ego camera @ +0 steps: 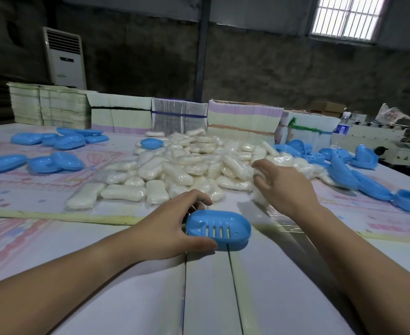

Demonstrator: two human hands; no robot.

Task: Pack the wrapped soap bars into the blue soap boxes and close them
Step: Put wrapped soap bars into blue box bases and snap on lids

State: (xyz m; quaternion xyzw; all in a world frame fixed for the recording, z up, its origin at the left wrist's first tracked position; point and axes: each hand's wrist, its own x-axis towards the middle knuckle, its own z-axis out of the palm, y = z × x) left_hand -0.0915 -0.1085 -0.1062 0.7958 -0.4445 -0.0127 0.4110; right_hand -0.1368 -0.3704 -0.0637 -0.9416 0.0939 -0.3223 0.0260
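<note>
Blue soap box sits at lower centre, pinched by the left hand, while the right hand reaches spread and empty toward the wrapped soap bars — best take one bar and seat it flat.

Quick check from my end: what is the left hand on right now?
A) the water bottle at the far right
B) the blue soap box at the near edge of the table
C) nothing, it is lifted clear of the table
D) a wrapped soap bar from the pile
B. The left hand grips the slotted blue soap box by its left end, thumb in front and fingers behind, while the right hand reaches into the pile of wrapped soap bars.
</note>
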